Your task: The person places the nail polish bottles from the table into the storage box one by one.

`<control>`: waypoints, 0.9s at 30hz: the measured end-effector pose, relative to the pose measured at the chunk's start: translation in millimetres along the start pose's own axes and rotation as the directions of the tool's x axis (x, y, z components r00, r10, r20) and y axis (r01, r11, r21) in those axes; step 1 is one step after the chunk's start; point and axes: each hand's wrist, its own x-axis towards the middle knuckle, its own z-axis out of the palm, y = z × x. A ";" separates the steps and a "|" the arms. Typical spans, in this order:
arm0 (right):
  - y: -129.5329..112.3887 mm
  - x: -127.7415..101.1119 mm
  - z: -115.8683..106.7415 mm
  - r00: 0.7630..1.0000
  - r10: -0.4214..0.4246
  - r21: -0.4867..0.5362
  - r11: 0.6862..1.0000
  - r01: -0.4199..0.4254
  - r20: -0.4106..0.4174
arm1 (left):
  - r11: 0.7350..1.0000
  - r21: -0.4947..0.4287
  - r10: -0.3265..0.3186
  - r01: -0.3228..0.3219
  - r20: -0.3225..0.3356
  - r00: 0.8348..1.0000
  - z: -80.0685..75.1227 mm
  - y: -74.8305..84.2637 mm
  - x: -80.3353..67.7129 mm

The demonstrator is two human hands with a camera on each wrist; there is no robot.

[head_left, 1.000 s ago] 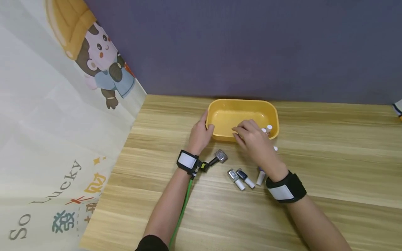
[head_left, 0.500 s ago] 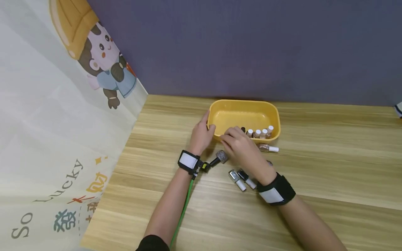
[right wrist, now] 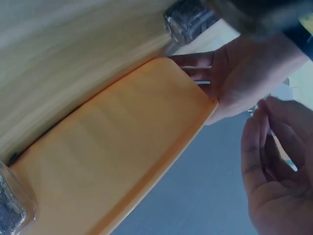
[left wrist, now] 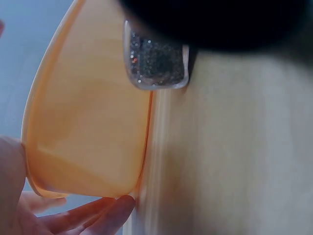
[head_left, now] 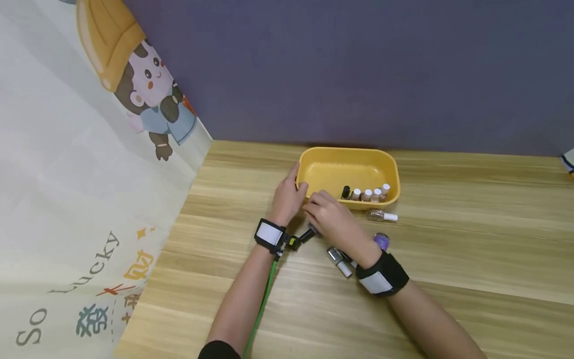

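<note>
My left hand (head_left: 288, 200) grips the left end of a yellow plastic bin (head_left: 345, 151), thumb at the rim and fingers outside the wall. Inside, along the near wall, stand several nail polish bottles, most with white caps (head_left: 367, 193) and one with a black cap (head_left: 346, 191). My right hand (head_left: 334, 219) hovers at the bin's near left corner, fingers loosely bent toward the thumb, with nothing visible between them. Below it lies a glitter nail polish bottle with a black cap (head_left: 307, 235), partly covered by this hand; its glittery glass (left wrist: 156, 61) shows in the left wrist view.
A brown glitter polish bottle (head_left: 375, 215) lies before the bin's right side. A purple bottle (head_left: 381, 241) and a silver one (head_left: 336, 257) lie nearer, with a dark bottle mostly hidden by the right wrist. A dark blue panel (head_left: 358, 75) stands behind the table.
My right hand has moved out of the bin, leftward and toward me, uncovering the row of bottles, the brown glitter bottle and the purple one. My left hand keeps its grip on the bin.
</note>
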 end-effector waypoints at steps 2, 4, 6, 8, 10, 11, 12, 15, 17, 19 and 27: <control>-1.2 -1.2 3.5 1.000 -0.013 -0.010 1.000 0.013 0.027 | 1.000 -0.002 -0.010 0.010 0.004 1.000 -0.5 -0.6 -1.5; -2.8 -2.3 6.2 0.999 -0.026 -0.018 0.999 0.027 0.048 | 1.000 -0.001 -0.015 0.015 0.005 1.000 -0.9 -1.2 -2.7; -4.4 -3.1 8.4 0.998 -0.030 -0.013 0.999 0.031 0.060 | 1.000 0.001 -0.016 0.016 0.004 1.000 -1.2 -1.2 -3.6; -5.6 -3.9 10.4 0.997 -0.032 -0.008 0.999 0.033 0.067 | 1.000 0.004 -0.011 0.011 0.003 1.000 -1.0 -1.2 -4.1; -6.5 -5.0 12.0 0.996 -0.039 -0.017 0.999 0.040 0.082 | 1.000 0.002 -0.009 0.009 0.004 1.000 -0.5 -1.1 -4.6; -6.8 -5.5 12.7 0.995 -0.043 -0.025 0.999 0.046 0.093 | 1.000 0.004 -0.007 0.007 0.004 1.000 -0.3 -1.1 -4.8; -7.2 -5.8 13.0 0.993 -0.052 -0.036 0.998 0.056 0.105 | 1.000 0.004 -0.007 0.007 0.005 1.000 0.0 -1.2 -4.9; -7.2 -7.6 15.3 0.985 -0.080 -0.062 0.994 0.090 0.154 | 1.000 0.001 -0.007 0.007 0.006 1.000 0.3 -1.1 -4.8; -7.2 -8.5 16.2 0.979 -0.097 -0.061 0.992 0.109 0.179 | 1.000 -0.003 -0.008 0.008 0.008 1.000 0.2 -0.6 -4.8; -6.6 -9.3 17.5 0.973 -0.108 -0.051 0.991 0.121 0.203 | 1.000 -0.004 -0.006 0.006 0.009 1.000 0.1 -0.2 -4.6; -3.1 -10.7 23.9 0.959 -0.148 -0.042 0.986 0.163 0.243 | 1.000 -0.001 -0.003 0.003 0.004 1.000 -1.5 2.0 -3.5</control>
